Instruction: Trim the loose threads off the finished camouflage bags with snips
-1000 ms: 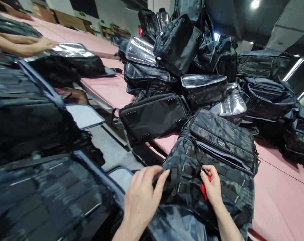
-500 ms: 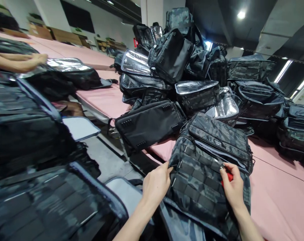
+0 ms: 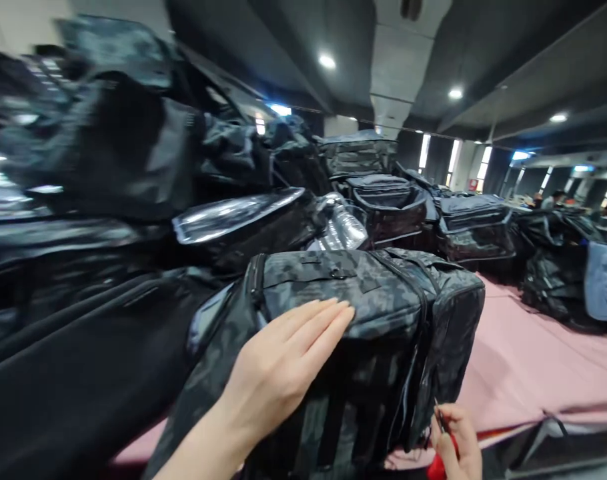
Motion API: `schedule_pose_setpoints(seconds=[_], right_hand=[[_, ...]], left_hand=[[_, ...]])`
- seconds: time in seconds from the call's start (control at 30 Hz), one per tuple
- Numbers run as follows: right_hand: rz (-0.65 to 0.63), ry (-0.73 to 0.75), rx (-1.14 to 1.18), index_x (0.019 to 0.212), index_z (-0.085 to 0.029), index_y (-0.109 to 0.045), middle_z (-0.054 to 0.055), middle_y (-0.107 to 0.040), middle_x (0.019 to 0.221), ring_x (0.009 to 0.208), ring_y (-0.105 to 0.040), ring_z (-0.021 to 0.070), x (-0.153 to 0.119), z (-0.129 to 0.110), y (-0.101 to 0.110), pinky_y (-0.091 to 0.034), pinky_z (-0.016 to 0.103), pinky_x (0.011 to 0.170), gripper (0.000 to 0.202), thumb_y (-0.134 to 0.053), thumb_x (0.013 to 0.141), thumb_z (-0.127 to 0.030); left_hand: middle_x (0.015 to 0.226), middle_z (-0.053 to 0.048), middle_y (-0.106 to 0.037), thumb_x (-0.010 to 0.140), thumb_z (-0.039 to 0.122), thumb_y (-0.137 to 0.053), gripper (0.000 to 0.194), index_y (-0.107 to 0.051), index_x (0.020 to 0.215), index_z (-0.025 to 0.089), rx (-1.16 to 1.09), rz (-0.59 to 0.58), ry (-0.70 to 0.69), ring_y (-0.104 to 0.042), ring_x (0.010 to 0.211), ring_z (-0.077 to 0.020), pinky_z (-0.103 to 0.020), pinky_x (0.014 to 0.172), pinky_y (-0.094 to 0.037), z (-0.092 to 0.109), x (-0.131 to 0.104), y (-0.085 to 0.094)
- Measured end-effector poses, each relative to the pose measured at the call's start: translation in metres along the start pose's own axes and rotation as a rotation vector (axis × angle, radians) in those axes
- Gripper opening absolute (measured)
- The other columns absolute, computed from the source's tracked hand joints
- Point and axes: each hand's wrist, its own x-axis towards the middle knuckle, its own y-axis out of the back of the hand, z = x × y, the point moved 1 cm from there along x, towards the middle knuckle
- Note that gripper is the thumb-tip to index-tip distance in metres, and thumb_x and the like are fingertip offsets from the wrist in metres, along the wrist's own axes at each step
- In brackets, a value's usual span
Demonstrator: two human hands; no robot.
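Observation:
A dark camouflage backpack stands upright in front of me, its top and one side facing me. Across its upper edge rests my left hand, fingers stretched out and lying flat on the fabric. Low at the bag's right side, my right hand is closed around small red-handled scissors, whose thin dark blades point up beside the bag. The lower part of this hand is cut off by the picture's edge. Zippers run down the bag's side panels.
Black and camouflage bags are heaped at the left and behind, blurred. A bag with a silver lining lies open behind mine. More open bags stand further back. A pink table surface stretches to the right.
The view has swung right. The backpack has been turned from lying with its strapped front up to standing upright. My left hand has moved onto its upper edge; my right keeps the scissors, now lower.

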Motion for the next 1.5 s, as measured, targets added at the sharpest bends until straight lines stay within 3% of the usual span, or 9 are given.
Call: schedule_pose_setpoints(seconds=[0.1, 0.27, 0.37, 0.5, 0.63, 0.73, 0.9, 1.1, 1.5], right_hand=[[0.033, 0.048, 0.013, 0.096, -0.025, -0.063, 0.007, -0.063, 0.086, 0.076, -0.062, 0.0214, 0.008, -0.04, 0.014, -0.052, 0.031, 0.064, 0.025, -0.062, 0.078, -0.043], [-0.286, 0.3, -0.178, 0.106, -0.027, -0.062, 0.005, -0.064, 0.084, 0.067, -0.06, 0.0162, 0.043, -0.12, 0.021, -0.05, 0.026, 0.059, 0.027, -0.063, 0.08, -0.023], [-0.495, 0.44, -0.313, 0.104, -0.024, -0.063, 0.004, -0.064, 0.079, 0.064, -0.059, 0.0149, 0.072, -0.164, 0.002, -0.049, 0.025, 0.059, 0.023, -0.061, 0.081, -0.023], [-0.675, 0.561, -0.529, 0.095, -0.024, -0.066, 0.001, -0.067, 0.083, 0.072, -0.061, 0.0144, 0.115, -0.197, -0.05, -0.046, 0.025, 0.069, 0.016, -0.062, 0.08, -0.03], [-0.884, 0.494, -0.725, 0.086, -0.02, -0.066, -0.004, -0.063, 0.067, 0.063, -0.058, 0.0121, 0.145, -0.194, -0.103, -0.04, 0.022, 0.061, 0.017, -0.07, 0.072, -0.03], [-0.996, 0.421, -0.726, 0.081, -0.018, -0.066, -0.002, -0.064, 0.072, 0.068, -0.06, 0.0127, 0.152, -0.181, -0.121, -0.04, 0.021, 0.063, 0.018, -0.072, 0.07, -0.03], [-1.018, 0.446, -0.67, 0.074, -0.016, -0.066, -0.001, -0.067, 0.072, 0.069, -0.061, 0.0121, 0.149, -0.171, -0.117, -0.04, 0.02, 0.065, 0.009, -0.068, 0.075, -0.025], [-1.103, 0.462, -0.643, 0.075, -0.016, -0.067, -0.001, -0.068, 0.074, 0.069, -0.062, 0.0117, 0.149, -0.174, -0.111, -0.041, 0.019, 0.064, 0.007, -0.068, 0.074, -0.023], [-1.075, 0.523, -0.761, 0.081, -0.021, -0.068, -0.003, -0.067, 0.07, 0.063, -0.06, 0.0125, 0.14, -0.174, -0.11, -0.036, 0.02, 0.059, 0.014, -0.07, 0.074, -0.033]], left_hand=[[0.113, -0.008, -0.066, 0.08, 0.0, -0.042, 0.049, -0.048, 0.126, 0.015, -0.059, -0.017, 0.023, -0.057, 0.111, -0.0199, -0.039, 0.098, -0.046, 0.013, -0.016, -0.011], [0.111, -0.011, -0.065, 0.079, 0.004, -0.047, 0.052, -0.044, 0.13, 0.014, -0.076, -0.109, 0.042, -0.059, 0.108, -0.0215, -0.036, 0.095, -0.048, 0.036, -0.047, -0.005], [0.114, -0.012, -0.063, 0.081, 0.014, -0.049, 0.043, -0.05, 0.124, 0.014, -0.077, -0.233, 0.094, -0.06, 0.105, -0.0226, -0.034, 0.091, -0.051, 0.038, -0.052, 0.011], [0.115, -0.009, -0.063, 0.081, 0.033, -0.052, 0.039, -0.056, 0.117, 0.02, -0.194, -0.378, 0.147, -0.063, 0.099, -0.0216, -0.029, 0.081, -0.055, 0.031, -0.05, 0.032], [0.093, -0.003, -0.071, 0.086, 0.037, -0.047, 0.024, -0.064, 0.095, 0.023, -0.273, -0.345, 0.267, -0.067, 0.083, -0.0168, -0.025, 0.075, -0.055, 0.023, -0.044, 0.031], [0.088, -0.003, -0.072, 0.088, 0.035, -0.043, 0.026, -0.065, 0.092, 0.021, -0.229, -0.273, 0.373, -0.068, 0.077, -0.0166, -0.026, 0.075, -0.054, 0.014, -0.04, 0.017], [0.087, -0.003, -0.071, 0.09, 0.035, -0.039, 0.032, -0.066, 0.095, 0.02, -0.219, -0.317, 0.384, -0.067, 0.074, -0.0148, -0.023, 0.068, -0.053, 0.005, -0.031, -0.004], [0.08, -0.002, -0.069, 0.09, 0.03, -0.036, 0.032, -0.067, 0.092, 0.02, -0.156, -0.39, 0.305, -0.064, 0.064, -0.0128, -0.021, 0.059, -0.049, 0.014, -0.025, -0.01], [0.081, 0.0, -0.067, 0.086, 0.021, -0.047, 0.013, -0.06, 0.087, 0.019, -0.163, -0.134, 0.319, -0.063, 0.069, -0.0103, -0.02, 0.065, -0.049, 0.022, -0.022, -0.001]])
